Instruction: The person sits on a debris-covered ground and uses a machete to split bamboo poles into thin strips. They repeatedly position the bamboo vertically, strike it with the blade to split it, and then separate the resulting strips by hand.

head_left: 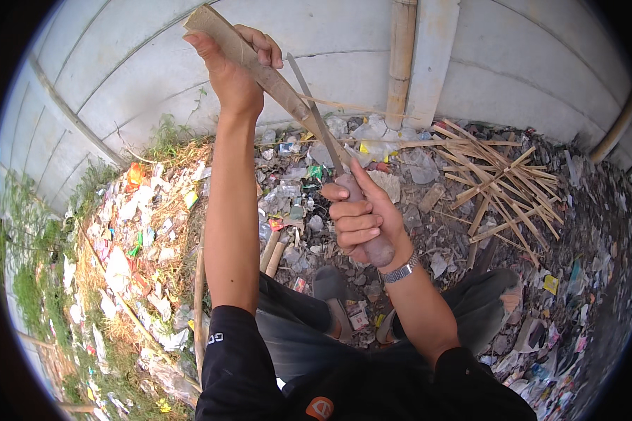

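My left hand, raised at the upper left, is closed around a split piece of bamboo that slants down to the right. In my right hand is the thick handle of a long knife, my thumb stretched along it toward the blade. The narrow dark blade points up and left, crossing the bamboo piece near its lower end. From about that crossing a thin bamboo strip runs off to the right. Whether the blade's edge is sunk into the bamboo I cannot tell.
A pile of thin bamboo strips lies on the littered ground to the right. Ahead stands a pale panel wall with a bamboo pole against it. Plastic litter and dry grass cover the left. Two bamboo lengths lie by my feet.
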Demonstrator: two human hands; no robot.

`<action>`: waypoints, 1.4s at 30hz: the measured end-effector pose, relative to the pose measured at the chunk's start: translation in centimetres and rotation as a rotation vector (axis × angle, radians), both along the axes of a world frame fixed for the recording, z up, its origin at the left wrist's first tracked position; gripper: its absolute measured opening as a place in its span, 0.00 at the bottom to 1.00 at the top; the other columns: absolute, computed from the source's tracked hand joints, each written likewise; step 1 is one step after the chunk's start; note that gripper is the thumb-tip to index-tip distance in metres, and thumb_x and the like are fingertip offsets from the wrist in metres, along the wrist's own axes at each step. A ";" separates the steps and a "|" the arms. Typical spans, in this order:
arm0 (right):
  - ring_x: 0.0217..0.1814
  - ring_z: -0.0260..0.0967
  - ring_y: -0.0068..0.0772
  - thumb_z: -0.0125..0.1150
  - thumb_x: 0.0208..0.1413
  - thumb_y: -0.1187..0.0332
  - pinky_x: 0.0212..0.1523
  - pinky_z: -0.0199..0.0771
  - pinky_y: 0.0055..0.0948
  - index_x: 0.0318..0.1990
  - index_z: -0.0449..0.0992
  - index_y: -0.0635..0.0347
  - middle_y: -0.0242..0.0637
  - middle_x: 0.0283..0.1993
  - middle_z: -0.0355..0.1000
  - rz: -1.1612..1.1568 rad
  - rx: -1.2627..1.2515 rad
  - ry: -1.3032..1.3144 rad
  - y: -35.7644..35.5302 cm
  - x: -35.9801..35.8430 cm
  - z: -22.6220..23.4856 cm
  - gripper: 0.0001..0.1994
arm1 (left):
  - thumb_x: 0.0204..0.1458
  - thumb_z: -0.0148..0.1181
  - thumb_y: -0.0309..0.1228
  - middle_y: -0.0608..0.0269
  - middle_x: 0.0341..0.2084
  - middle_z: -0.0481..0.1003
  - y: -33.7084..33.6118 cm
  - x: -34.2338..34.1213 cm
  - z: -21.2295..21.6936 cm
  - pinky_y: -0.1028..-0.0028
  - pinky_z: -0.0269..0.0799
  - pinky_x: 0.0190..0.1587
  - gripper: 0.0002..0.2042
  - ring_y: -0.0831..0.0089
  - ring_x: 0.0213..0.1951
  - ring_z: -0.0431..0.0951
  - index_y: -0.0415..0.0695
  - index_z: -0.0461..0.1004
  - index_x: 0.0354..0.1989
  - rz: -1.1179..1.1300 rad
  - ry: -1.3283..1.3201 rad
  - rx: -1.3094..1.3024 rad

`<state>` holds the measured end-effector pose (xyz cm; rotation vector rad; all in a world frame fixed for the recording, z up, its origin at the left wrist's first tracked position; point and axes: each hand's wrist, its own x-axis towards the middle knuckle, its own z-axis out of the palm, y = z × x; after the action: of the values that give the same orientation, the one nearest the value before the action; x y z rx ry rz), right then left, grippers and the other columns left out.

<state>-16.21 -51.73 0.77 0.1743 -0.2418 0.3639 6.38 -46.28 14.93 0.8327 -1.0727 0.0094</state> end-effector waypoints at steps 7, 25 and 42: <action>0.12 0.48 0.08 0.40 0.71 0.39 0.16 0.58 0.16 0.37 0.64 0.56 0.16 0.19 0.52 -0.095 -0.133 0.162 -1.5 -1.0 -2.0 0.26 | 0.70 0.30 0.56 0.50 0.48 0.71 -2.6 0.5 -7.0 0.63 0.70 0.50 0.33 0.62 0.47 0.75 0.34 0.63 0.58 0.833 -0.161 -0.039; 0.10 0.48 0.06 0.41 0.70 0.39 0.11 0.56 0.14 0.36 0.65 0.54 0.15 0.16 0.52 -0.195 -0.377 0.223 -2.0 -3.5 0.2 0.26 | 0.57 0.67 0.30 0.53 0.26 0.82 -3.8 -5.7 -25.8 0.73 0.76 0.29 0.10 0.68 0.24 0.82 0.36 0.79 0.39 0.658 -0.082 0.364; 0.11 0.51 0.09 0.46 0.70 0.42 0.16 0.60 0.17 0.38 0.67 0.56 0.17 0.18 0.55 -0.261 -0.305 0.224 -3.1 -5.2 2.2 0.24 | 0.58 0.62 0.32 0.42 0.16 0.75 -8.6 -7.1 -25.4 0.53 0.73 0.24 0.09 0.43 0.21 0.78 0.39 0.77 0.33 0.595 -0.372 0.669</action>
<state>-21.41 -54.86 2.99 -0.1168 0.0144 0.1163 -0.69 -54.85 -10.48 1.7905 -1.1475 0.3321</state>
